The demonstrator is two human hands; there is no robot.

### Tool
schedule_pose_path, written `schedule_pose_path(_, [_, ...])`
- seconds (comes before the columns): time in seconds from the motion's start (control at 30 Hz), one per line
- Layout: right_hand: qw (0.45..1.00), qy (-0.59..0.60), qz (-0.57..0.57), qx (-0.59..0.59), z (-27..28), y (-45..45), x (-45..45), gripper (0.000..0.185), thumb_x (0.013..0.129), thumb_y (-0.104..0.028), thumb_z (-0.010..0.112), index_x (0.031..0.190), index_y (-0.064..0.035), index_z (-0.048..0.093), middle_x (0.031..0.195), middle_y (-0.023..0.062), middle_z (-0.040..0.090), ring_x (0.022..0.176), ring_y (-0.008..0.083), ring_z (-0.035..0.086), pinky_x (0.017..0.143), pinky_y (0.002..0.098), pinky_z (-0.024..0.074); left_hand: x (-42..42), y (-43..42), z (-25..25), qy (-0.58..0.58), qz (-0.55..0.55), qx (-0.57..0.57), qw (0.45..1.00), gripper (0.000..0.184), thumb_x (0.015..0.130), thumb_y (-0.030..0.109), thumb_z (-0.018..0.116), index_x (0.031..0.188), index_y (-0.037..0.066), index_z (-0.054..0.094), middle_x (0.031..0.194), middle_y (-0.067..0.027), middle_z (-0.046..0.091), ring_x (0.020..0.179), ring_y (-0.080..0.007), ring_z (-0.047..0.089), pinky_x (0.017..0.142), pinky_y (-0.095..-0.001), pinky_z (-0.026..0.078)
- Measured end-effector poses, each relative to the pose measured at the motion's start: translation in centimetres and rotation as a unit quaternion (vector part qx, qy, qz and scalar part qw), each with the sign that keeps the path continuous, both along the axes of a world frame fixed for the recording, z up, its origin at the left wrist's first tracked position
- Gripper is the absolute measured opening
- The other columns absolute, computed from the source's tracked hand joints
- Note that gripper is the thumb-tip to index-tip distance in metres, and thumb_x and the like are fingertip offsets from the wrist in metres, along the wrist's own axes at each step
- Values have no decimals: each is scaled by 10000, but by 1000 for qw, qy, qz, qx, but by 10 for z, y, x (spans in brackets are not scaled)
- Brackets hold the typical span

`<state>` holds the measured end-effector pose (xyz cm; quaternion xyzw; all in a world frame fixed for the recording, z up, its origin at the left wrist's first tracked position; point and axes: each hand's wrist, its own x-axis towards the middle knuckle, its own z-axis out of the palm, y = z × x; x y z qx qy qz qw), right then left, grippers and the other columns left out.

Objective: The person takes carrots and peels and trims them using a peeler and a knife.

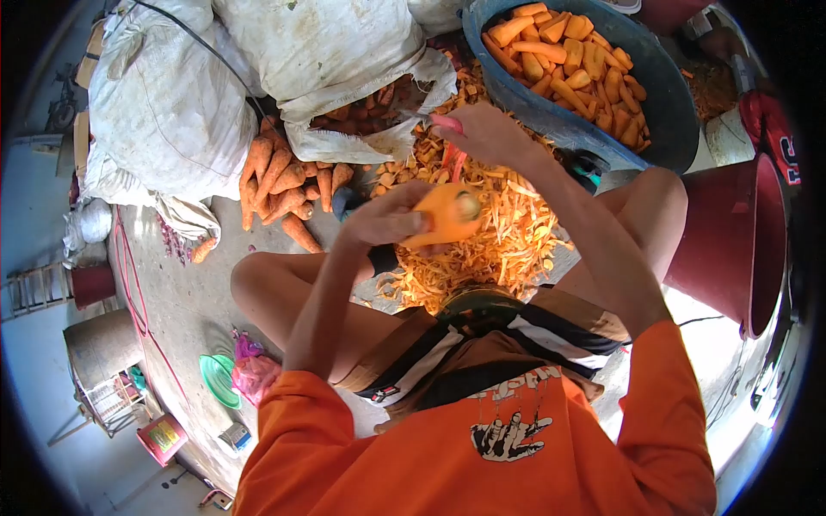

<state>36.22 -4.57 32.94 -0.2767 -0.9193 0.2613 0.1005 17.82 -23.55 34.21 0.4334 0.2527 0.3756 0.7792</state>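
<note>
In my left hand (387,219) is a thick orange carrot (443,222), its cut end turned up and slightly blurred; the fingers wrap round its side. My right hand (490,138) is up and to the right of the carrot, apart from it, closed on a red-handled cutting tool (449,125). A thin greyish part of the tool points left; its exact kind is unclear. Beneath both hands lies a heap of carrot peelings (503,245), spread between my legs.
A blue tub (667,120) of peeled carrots (581,64) stands at the upper right. Unpeeled carrots (280,185) lie beside white sacks (163,103) at the upper left. A dark red bucket (723,249) is at the right; a green basin (219,381) and pink bag (254,371) lie lower left.
</note>
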Motion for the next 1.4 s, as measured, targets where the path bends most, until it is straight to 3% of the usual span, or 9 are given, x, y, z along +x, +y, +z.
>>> schedule_pose_path(0.23, [995, -37, -91, 5, 11, 27, 32, 371, 998, -362, 668, 969, 8, 673, 786, 227, 663, 777, 421, 671, 717, 505, 496, -1, 18, 27, 120, 260, -67, 956, 470, 1045, 411, 643, 1272, 7, 560, 941, -52, 671, 733, -116, 656, 651, -268, 548])
schedule_pose_path(0.37, [996, 73, 34, -50, 46, -8, 17, 353, 982, -339, 699, 986, 14, 679, 790, 236, 665, 762, 428, 657, 693, 489, 493, 6, 27, 29, 154, 350, -103, 918, 465, 1020, 424, 684, 1244, 29, 583, 877, -19, 635, 659, -102, 602, 599, -253, 508])
schedule_pose_path(0.57, [999, 12, -23, -30, 20, -4, 14, 314, 974, -324, 671, 1001, -12, 691, 845, 209, 707, 817, 426, 686, 738, 497, 524, 12, 22, 31, 195, 324, -48, 924, 463, 995, 417, 724, 1232, 42, 592, 873, -5, 623, 646, -79, 573, 565, -244, 474])
schedule_pose_path(0.77, [992, 72, 83, -58, 34, -15, 11, 351, 992, -337, 690, 983, 13, 659, 778, 241, 640, 722, 428, 619, 668, 479, 474, 8, 23, 28, 246, 368, -47, 895, 451, 1005, 371, 720, 1266, 32, 578, 889, -9, 623, 667, -73, 572, 573, -248, 471])
schedule_pose_path(0.9, [999, 26, -8, -46, 13, -3, 16, 330, 986, -316, 696, 980, 12, 654, 781, 231, 640, 731, 417, 621, 672, 478, 473, 11, 22, 37, 218, 307, -9, 926, 424, 1013, 338, 713, 1260, 24, 569, 929, -19, 630, 699, -67, 575, 570, -245, 466])
schedule_pose_path(1.07, [995, 74, 14, -64, 36, -17, 15, 289, 968, -301, 710, 1007, -17, 674, 820, 217, 670, 782, 416, 657, 692, 491, 500, 11, 24, 27, 257, 375, 10, 891, 485, 989, 277, 742, 1305, -2, 502, 1023, -51, 646, 835, -85, 638, 664, -241, 581])
schedule_pose_path(1.17, [994, 74, 26, 73, 37, -28, 17, 225, 936, -250, 717, 1044, -56, 680, 846, 195, 695, 807, 409, 680, 706, 503, 527, 8, 22, 29, 328, 354, -32, 875, 543, 967, 285, 767, 1310, -7, 464, 1046, -68, 657, 887, -103, 664, 697, -255, 614])
schedule_pose_path(1.23, [995, -28, 24, 89, 38, -32, 12, 221, 890, -221, 703, 1073, -99, 677, 866, 183, 721, 861, 404, 707, 775, 505, 573, 10, 23, 24, 335, 354, -43, 872, 559, 962, 299, 773, 1305, -4, 451, 1037, -71, 665, 858, -101, 666, 659, -253, 600])
schedule_pose_path(1.4, [993, -57, 4, 106, 35, -37, 6, 200, 906, -213, 686, 1035, -60, 675, 879, 188, 729, 884, 398, 722, 763, 505, 585, 10, 24, 23, 340, 344, -85, 871, 599, 956, 322, 780, 1302, -2, 413, 962, -71, 674, 714, -90, 646, 570, -241, 544])
